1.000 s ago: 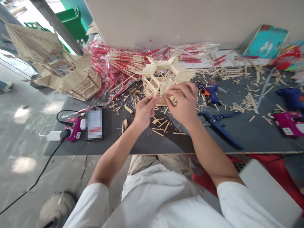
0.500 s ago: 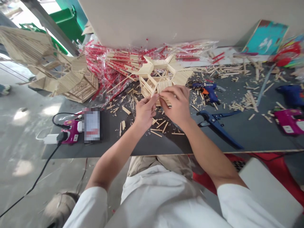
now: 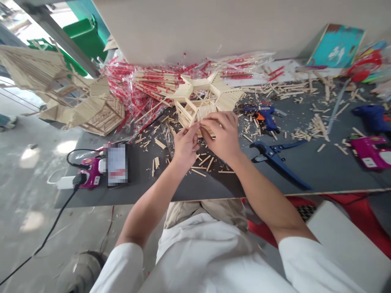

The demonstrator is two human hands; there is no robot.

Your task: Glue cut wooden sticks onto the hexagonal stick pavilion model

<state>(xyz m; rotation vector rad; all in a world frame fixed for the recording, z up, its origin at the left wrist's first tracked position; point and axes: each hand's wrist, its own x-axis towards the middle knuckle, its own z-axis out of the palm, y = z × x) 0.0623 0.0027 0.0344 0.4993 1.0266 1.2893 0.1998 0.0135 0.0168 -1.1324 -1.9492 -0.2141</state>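
Observation:
A model building made of thin wooden sticks (image 3: 207,112) stands on the dark table, with slatted roof panels around an open middle. My left hand (image 3: 186,144) is closed in a pinch at the lower left corner of its front roof panel. Arched over that same panel, my right hand (image 3: 222,132) has thumb and fingertips drawn together close to the left fingertips. Both hands grip the model's front edge; any small stick between the fingertips is hidden. Short cut sticks (image 3: 203,162) lie scattered just below the hands.
Blue ratchet-style cutters (image 3: 282,165) and a blue glue gun (image 3: 265,116) lie to the right. Another glue gun (image 3: 371,118) is farther right. A phone (image 3: 117,165) and a purple power strip (image 3: 90,173) sit left. Behind are bagged red-tipped sticks (image 3: 131,87) and a larger stick model (image 3: 91,110).
The view has shifted slightly, so the table's contents appear a little farther left. Both hands keep their pinching pose at the model's front edge; the right fingers have moved only slightly.

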